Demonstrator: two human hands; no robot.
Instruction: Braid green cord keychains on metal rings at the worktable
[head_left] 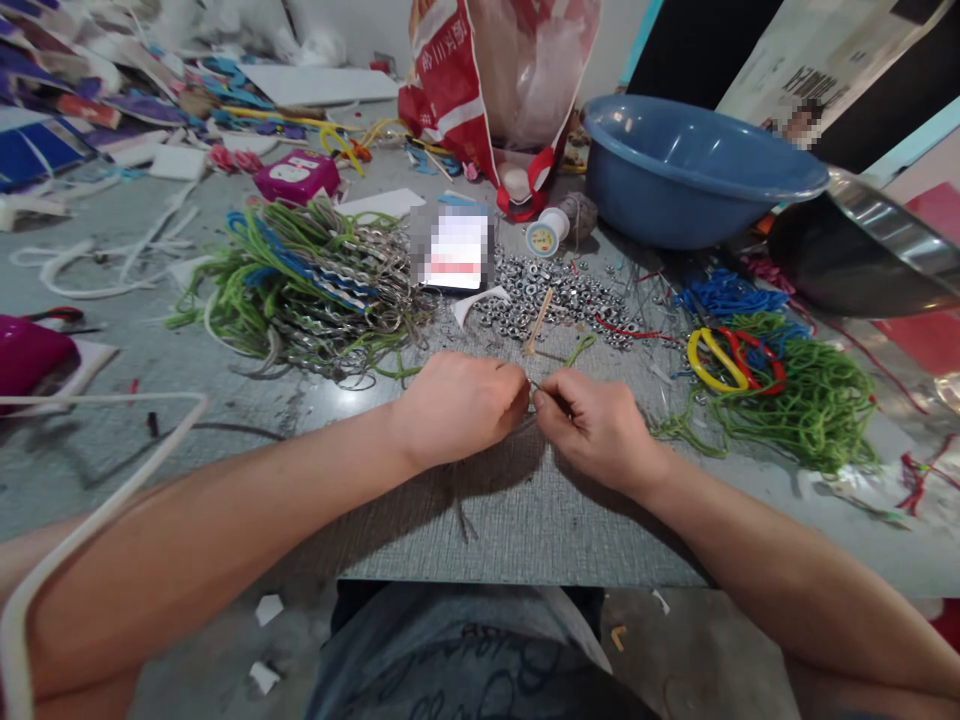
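Close together over the table's front part, my left hand (472, 405) and my right hand (596, 420) are both closed. A thin dark cord (533, 385) runs between their fingertips, pinched from either side. Grey cord ends (463, 515) hang below my left hand onto the table. Just beyond my right hand lies a green cord loop (581, 348). Many small silver metal nuts or rings (532, 290) are scattered past the hands, with a thin wooden stick (540, 320) among them. What my curled fingers cover inside is hidden.
Left of centre lies a bundle of green and grey cords with metal pieces (300, 280). A lit phone (456, 250) stands behind the nuts, near a thread spool (547, 232). Right are yellow-and-red-handled scissors (720, 360), green cord (802, 400), a blue basin (690, 180) and a metal bowl (862, 250).
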